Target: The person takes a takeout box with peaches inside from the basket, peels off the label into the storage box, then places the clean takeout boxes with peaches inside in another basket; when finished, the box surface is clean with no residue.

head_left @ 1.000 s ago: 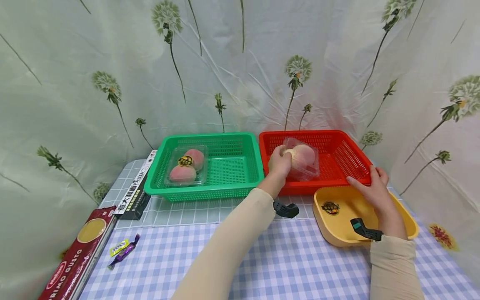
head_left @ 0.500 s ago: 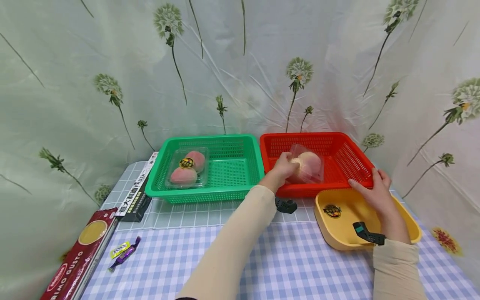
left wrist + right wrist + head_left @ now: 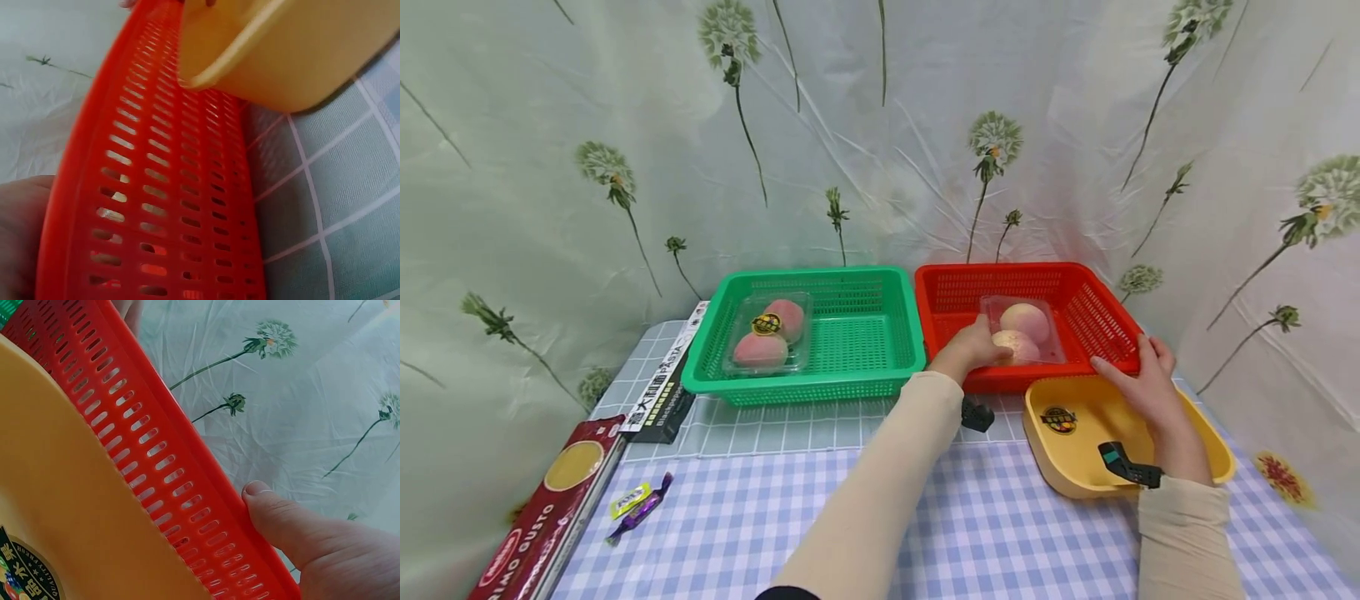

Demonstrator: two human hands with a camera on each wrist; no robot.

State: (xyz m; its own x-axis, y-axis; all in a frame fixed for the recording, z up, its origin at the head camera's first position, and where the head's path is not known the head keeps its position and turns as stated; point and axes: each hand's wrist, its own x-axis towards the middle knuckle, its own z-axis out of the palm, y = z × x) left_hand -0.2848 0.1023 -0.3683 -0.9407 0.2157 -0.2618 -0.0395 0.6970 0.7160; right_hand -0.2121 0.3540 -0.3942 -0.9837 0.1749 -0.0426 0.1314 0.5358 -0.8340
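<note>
Inside the red basket (image 3: 1000, 379) lies a clear plastic box of two pale pink-yellow peaches (image 3: 1026, 321). My left hand (image 3: 973, 346) reaches over the basket's front rim and holds the box at its left side, the thumb beside the nearer peach. The far fingers are hidden behind the hand. At the basket's front right corner, my right hand (image 3: 1146, 387) grips the rim. In the right wrist view its thumb (image 3: 281, 515) presses on the red rim. The left wrist view mostly shows the basket's slotted wall (image 3: 162, 162), with part of my left hand (image 3: 25, 231) beyond the rim.
Left of the red basket stands a green basket (image 3: 820, 386) with another box of pinker peaches (image 3: 763, 350). A yellow bin (image 3: 1097, 450) with a round sticker sits under my right forearm. Pasta packs (image 3: 542, 517) and two small candies (image 3: 640, 508) lie at left.
The box of peaches has gone from tilted to lying lower and flatter in the red basket, my left hand moving down and slightly right with it. My right hand stays on the rim.
</note>
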